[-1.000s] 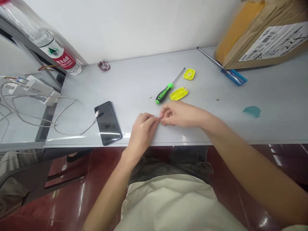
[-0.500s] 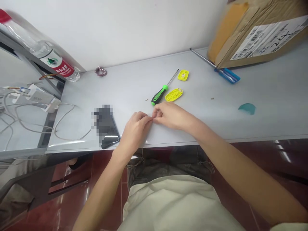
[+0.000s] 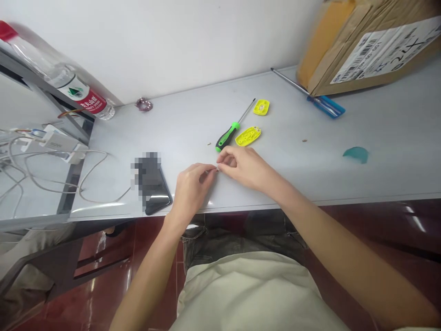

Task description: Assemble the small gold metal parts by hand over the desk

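Note:
My left hand (image 3: 192, 185) and my right hand (image 3: 243, 165) meet fingertip to fingertip over the white table (image 3: 193, 124), near its front edge. Both pinch a tiny part (image 3: 216, 169) between them; it is too small to make out. Just beyond my right hand lie a green-and-black screwdriver (image 3: 228, 133) and a larger yellow plastic piece (image 3: 248, 136). A smaller yellow piece (image 3: 261, 107) sits farther back.
A black phone (image 3: 153, 186) on a white cable lies left of my hands. A water bottle (image 3: 58, 78), a blue-handled screwdriver (image 3: 324, 105), a cardboard box (image 3: 365, 41), a teal scrap (image 3: 356, 154) and two tiny screws (image 3: 304, 140) are around.
Both hands stay together pinching the tiny part, with the fingers shifted slightly. The view has drifted a little to the right and down.

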Demonstrator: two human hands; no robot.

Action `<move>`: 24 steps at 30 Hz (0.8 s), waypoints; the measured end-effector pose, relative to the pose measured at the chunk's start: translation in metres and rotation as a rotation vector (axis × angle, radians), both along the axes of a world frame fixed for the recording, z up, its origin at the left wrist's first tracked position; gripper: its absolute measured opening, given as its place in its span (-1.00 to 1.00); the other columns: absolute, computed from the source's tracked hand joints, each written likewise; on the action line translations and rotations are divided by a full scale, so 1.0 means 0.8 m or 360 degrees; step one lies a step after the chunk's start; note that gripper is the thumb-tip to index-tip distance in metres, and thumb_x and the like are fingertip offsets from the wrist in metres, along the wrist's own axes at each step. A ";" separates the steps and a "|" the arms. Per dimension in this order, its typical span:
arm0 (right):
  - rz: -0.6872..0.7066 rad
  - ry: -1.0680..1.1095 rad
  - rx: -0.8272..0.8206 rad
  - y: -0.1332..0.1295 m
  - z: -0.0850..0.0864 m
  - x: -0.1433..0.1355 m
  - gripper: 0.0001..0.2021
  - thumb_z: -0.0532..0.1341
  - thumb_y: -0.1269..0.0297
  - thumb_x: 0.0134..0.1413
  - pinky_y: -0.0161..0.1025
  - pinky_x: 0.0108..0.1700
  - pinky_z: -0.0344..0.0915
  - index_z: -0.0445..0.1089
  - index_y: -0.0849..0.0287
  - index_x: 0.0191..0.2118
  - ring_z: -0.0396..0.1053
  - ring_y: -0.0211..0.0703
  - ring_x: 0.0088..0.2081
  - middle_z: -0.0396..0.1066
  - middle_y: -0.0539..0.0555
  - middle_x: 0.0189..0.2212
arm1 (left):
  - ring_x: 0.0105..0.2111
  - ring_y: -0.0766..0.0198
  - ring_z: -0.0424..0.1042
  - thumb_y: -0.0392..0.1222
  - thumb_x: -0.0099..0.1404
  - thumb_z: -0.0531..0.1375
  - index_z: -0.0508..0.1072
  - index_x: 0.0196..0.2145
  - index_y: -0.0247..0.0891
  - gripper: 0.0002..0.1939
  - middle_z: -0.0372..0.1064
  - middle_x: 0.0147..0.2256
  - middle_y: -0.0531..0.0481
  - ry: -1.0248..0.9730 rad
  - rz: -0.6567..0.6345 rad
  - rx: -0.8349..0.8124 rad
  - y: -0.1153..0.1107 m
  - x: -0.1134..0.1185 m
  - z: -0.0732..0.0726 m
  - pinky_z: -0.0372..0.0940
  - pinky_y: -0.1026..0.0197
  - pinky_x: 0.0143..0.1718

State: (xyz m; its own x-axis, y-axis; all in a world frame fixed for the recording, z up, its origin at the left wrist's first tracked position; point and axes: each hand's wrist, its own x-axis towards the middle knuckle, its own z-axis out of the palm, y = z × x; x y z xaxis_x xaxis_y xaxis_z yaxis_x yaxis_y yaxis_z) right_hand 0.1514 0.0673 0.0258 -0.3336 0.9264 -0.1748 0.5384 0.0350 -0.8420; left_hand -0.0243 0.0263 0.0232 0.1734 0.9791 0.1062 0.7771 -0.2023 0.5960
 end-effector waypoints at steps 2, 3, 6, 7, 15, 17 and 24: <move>-0.0055 0.0121 -0.0080 -0.003 -0.002 0.000 -0.90 0.22 0.36 0.11 -0.33 -0.30 0.31 0.41 0.17 -0.22 0.42 -0.34 -0.44 0.52 -0.02 -0.32 | -0.38 0.32 0.46 -0.24 0.37 0.23 0.60 -0.22 -0.22 -0.87 0.58 -0.29 0.04 -0.0042 0.0055 -0.0006 -0.003 0.004 -0.002 0.30 0.28 -0.27; -0.0082 0.0190 -0.0127 -0.005 -0.003 0.000 -0.89 0.22 0.35 0.12 -0.33 -0.33 0.32 0.39 0.17 -0.21 0.41 -0.36 -0.47 0.51 -0.02 -0.32 | -0.38 0.32 0.47 -0.23 0.37 0.22 0.60 -0.22 -0.22 -0.87 0.59 -0.29 0.04 -0.0065 0.0075 -0.0016 -0.004 0.006 -0.003 0.31 0.28 -0.27; -0.0141 0.0304 -0.0178 -0.009 -0.003 0.001 -0.87 0.23 0.34 0.11 -0.34 -0.36 0.33 0.36 0.16 -0.19 0.43 -0.34 -0.49 0.50 -0.03 -0.36 | -0.38 0.32 0.47 -0.22 0.38 0.22 0.60 -0.21 -0.21 -0.86 0.59 -0.28 0.05 -0.0128 0.0128 -0.0048 -0.008 0.011 -0.006 0.32 0.28 -0.26; -0.0149 0.0288 -0.0159 -0.011 -0.002 0.002 -0.87 0.24 0.35 0.09 -0.34 -0.35 0.34 0.36 0.16 -0.20 0.43 -0.33 -0.47 0.50 -0.03 -0.37 | -0.38 0.32 0.47 -0.21 0.39 0.21 0.60 -0.20 -0.21 -0.86 0.59 -0.27 0.05 -0.0138 0.0144 -0.0053 -0.009 0.012 -0.007 0.32 0.28 -0.25; -0.0175 -0.0079 0.0153 -0.017 -0.001 -0.007 -0.84 0.20 0.44 0.07 -0.27 -0.25 0.25 0.40 0.14 -0.20 0.44 -0.22 -0.35 0.49 -0.03 -0.43 | -0.32 0.23 0.44 -0.26 0.43 0.15 0.55 -0.18 -0.24 -0.84 0.53 -0.26 -0.04 0.0201 -0.0112 0.0155 -0.006 0.010 -0.005 0.28 0.20 -0.28; -0.0191 -0.0073 0.0185 -0.016 -0.005 -0.011 -0.85 0.20 0.44 0.08 -0.27 -0.25 0.24 0.41 0.15 -0.20 0.43 -0.22 -0.35 0.50 -0.02 -0.41 | -0.28 0.20 0.43 -0.25 0.45 0.13 0.54 -0.19 -0.24 -0.83 0.51 -0.26 -0.06 0.0300 -0.0185 0.0215 -0.003 0.005 -0.004 0.28 0.18 -0.27; -0.0286 0.0094 0.0214 -0.021 -0.015 -0.023 -0.96 0.24 0.40 0.11 -0.28 -0.21 0.24 0.39 0.16 -0.28 0.41 -0.25 -0.33 0.49 -0.02 -0.40 | -0.23 0.15 0.41 -0.21 0.40 0.20 0.57 -0.20 -0.24 -0.86 0.50 -0.28 -0.06 0.0393 -0.0296 0.0294 0.009 -0.014 0.000 0.30 0.18 -0.24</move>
State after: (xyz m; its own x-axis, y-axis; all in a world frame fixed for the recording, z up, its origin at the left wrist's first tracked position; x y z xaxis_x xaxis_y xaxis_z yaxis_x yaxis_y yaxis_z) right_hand 0.1326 0.0508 0.0137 -0.1669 0.9855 -0.0311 0.4962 0.0567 -0.8663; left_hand -0.0356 0.0331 0.0233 0.3894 0.8966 0.2109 0.8329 -0.4405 0.3349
